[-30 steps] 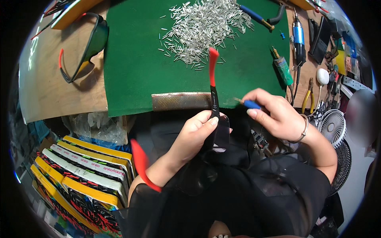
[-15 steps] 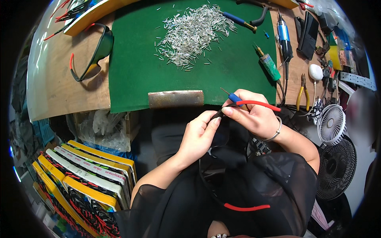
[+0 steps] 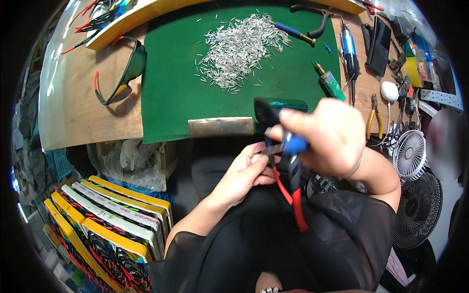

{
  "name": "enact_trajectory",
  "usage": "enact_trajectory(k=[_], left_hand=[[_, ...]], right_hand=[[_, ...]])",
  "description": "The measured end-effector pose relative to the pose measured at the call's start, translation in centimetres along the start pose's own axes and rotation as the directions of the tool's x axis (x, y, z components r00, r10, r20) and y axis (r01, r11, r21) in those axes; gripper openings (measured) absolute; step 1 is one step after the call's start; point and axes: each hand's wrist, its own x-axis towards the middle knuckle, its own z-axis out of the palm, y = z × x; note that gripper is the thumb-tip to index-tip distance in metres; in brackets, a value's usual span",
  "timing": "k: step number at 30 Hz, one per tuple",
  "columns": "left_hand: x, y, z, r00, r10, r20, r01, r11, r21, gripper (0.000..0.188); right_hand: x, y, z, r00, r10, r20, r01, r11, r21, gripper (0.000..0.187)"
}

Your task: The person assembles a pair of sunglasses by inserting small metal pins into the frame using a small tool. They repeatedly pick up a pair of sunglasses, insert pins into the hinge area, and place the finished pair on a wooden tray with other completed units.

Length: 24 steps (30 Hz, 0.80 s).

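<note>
Above my lap, a pair of sunglasses point(image 3: 295, 103) shows a dark green lens, a black frame and two temple arms with red ends hanging down. My left hand point(image 3: 246, 171) is closed, its thumb and fingers pinching part of the sunglasses at the temple arms. Blurred by motion, my right hand point(image 3: 332, 139) is closed around a small screwdriver with a blue handle point(image 3: 295, 145), and its thumb lies against the black frame. Its thin shaft is hard to make out. Beyond them, a heap of small silver pins point(image 3: 246, 51) lies on the green mat point(image 3: 171, 93).
Another pair of sunglasses point(image 3: 132, 68) rests at the left. To the right are a green-handled tool point(image 3: 332, 85), a blue electric screwdriver point(image 3: 349, 46), yellow-handled cutters point(image 3: 374, 117) and a white fan point(image 3: 409, 154). Boxed eyewear point(image 3: 112, 210) stands lower left. A textured metal strip point(image 3: 221, 126) edges the mat.
The sunglasses have turned, bringing the lens up in front of my right hand and the red ends downward. My right hand has risen with the screwdriver. The view has shifted slightly.
</note>
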Motion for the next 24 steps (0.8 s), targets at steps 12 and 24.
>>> enact_trajectory(k=[12, 24], left_hand=[[1.0, -0.3, 0.9, 0.995, 0.082, -0.060, -0.072, 0.987, 0.143, 0.019], [2.6, 0.2, -0.4, 0.988, -0.036, -0.150, 0.013, 0.987, -0.157, 0.020]], right_hand=[[1.5, 1.1, 0.1, 0.997, 0.071, -0.027, -0.068, 0.993, 0.100, 0.030], [-7.9, 1.1, 1.6, 0.598, 0.499, 0.628, -0.760, 0.602, 0.246, 0.017]])
